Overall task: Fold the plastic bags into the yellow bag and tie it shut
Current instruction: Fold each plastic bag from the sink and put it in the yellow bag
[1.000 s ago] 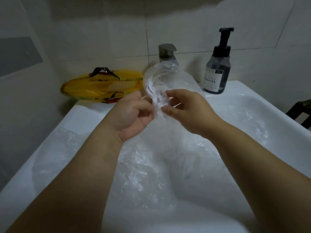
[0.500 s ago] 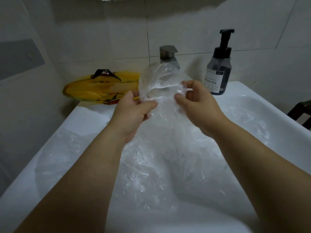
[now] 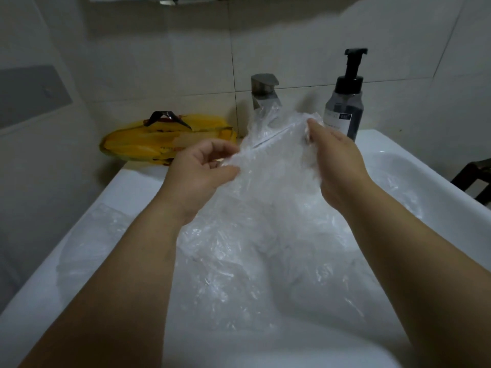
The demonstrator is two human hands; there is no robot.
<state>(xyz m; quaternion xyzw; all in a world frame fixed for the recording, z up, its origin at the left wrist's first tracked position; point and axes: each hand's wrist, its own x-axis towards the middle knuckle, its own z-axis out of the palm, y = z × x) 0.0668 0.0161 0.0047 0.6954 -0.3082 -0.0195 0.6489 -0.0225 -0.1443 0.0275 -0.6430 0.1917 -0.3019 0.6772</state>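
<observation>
Centre of frame, above the white sink (image 3: 125,189), both hands hold one clear plastic bag (image 3: 276,158) pulled out btwn them. Left hand (image 3: 199,173), centre-left, pinches the bag's lower-left edge btwn thumb and curled fingers, w/ film caught where the tips nearly meet. Right hand (image 3: 337,168), centre-right and a bit higher in frame, grips the bag's upper-right corner, fingers curled round the plastic and mostly hidden behind it. A straight crease runs diagonally across the bag from left hand up to right hand. Bag's top edge stands in front of the faucet (image 3: 264,88); its lower part hangs down into the basin.

Lower centre: basin holds loose clear bags (image 3: 233,266), crumpled and overlapping; can't count them. A clear sheet (image 3: 87,235) lies over the sink's left rim, lower left.

Yellow bag (image 3: 148,144) lies flattish on the sink's back ledge, centre-left, against the wall, just beyond the left hand but apart from it. Black strap (image 3: 164,116) at its top, some red print.

Right of the faucet: dark pump bottle (image 3: 344,112) w/ black pump head, upright on the back ledge, behind the right hand. Pale wall tiles (image 3: 292,35) behind. Grey panel (image 3: 29,94) on the wall, upper left. Part of a dark chair (image 3: 475,179) at the right edge.
</observation>
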